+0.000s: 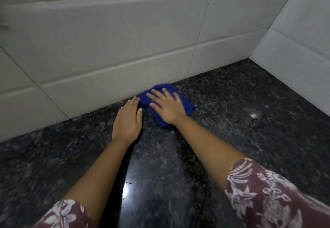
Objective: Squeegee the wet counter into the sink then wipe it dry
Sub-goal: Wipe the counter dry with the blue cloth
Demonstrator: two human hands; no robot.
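Note:
A crumpled blue cloth (185, 105) lies on the dark speckled granite counter (232, 120), close to the foot of the back wall. My right hand (165, 105) presses flat on top of the cloth with its fingers spread. My left hand (127, 120) rests palm down on the bare counter just left of the cloth, fingers together, its fingertips almost touching the cloth's edge. No squeegee and no sink are in view.
White tiled walls (107, 49) close off the counter at the back and at the right (294, 58), forming a corner at the far right. Light glints off the counter between my arms (127, 190) and at the right (253, 115).

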